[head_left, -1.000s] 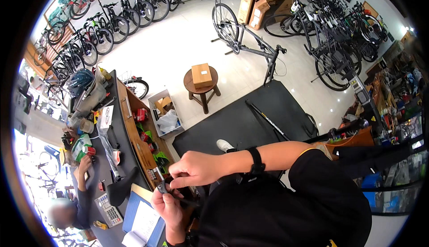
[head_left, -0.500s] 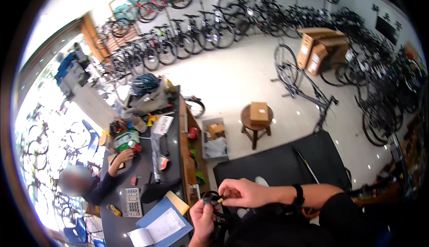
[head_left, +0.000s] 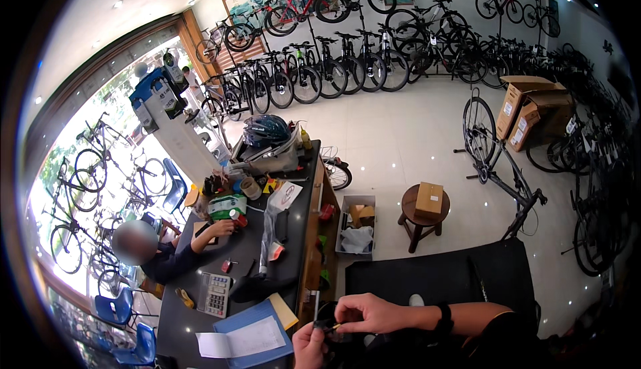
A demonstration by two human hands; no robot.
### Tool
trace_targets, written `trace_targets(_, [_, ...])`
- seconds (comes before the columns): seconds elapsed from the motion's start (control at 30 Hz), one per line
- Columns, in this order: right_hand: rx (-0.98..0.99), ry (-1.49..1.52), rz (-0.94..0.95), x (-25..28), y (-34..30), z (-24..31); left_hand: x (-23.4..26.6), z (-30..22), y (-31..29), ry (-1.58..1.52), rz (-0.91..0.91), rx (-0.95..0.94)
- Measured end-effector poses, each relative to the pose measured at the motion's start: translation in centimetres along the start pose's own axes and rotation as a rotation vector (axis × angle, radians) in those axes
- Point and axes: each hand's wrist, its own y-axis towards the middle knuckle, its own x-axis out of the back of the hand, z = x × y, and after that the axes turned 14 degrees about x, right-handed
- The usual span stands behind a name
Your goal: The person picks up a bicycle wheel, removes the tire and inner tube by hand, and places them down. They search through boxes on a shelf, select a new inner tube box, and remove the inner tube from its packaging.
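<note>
At the lower middle, both my hands are close together over a small dark part (head_left: 326, 323), with some black material hanging below it. My left hand (head_left: 309, 347) is closed on this part, thumb uppermost. From the right comes my right hand (head_left: 368, 311), a black band on its wrist; its thumb and forefinger pinch a small yellowish piece (head_left: 336, 327) against the dark part. The exact kind of either piece is too small to make out, and my fingers partly cover both.
Left of my hands is a dark counter (head_left: 267, 275) with a blue folder (head_left: 277, 349), a calculator (head_left: 215, 294) and a helmet (head_left: 266, 131). Another person's hand (head_left: 222, 229) rests there. A black-topped table (head_left: 427, 269), a stool (head_left: 412, 222) and a bicycle (head_left: 491, 155) stand ahead.
My view has tilted up, so more of the ceiling shows and the room sits lower and further right. My hands stay together at the dark part, now nearer the lower edge.
</note>
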Motion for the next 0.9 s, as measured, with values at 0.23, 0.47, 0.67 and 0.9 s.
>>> trace_targets(0.23, [-0.193,0.173,0.237,4.5,1.9,-0.2,-3.7,-0.7,1.6,-0.003,-0.1,-0.094])
trace_targets(0.47, [-0.11,0.335,0.171,10.9,1.5,0.5,-10.1,-0.1,5.4,0.017,-0.317,-0.095])
trace_targets(0.67, [0.131,0.29,0.062,15.4,-0.3,-1.0,-13.2,1.5,7.7,-0.251,-0.326,-0.087])
trace_targets(0.9, [-0.107,0.213,-0.06,21.6,-3.3,3.9,-20.2,-1.2,11.7,-0.165,-0.273,-0.124])
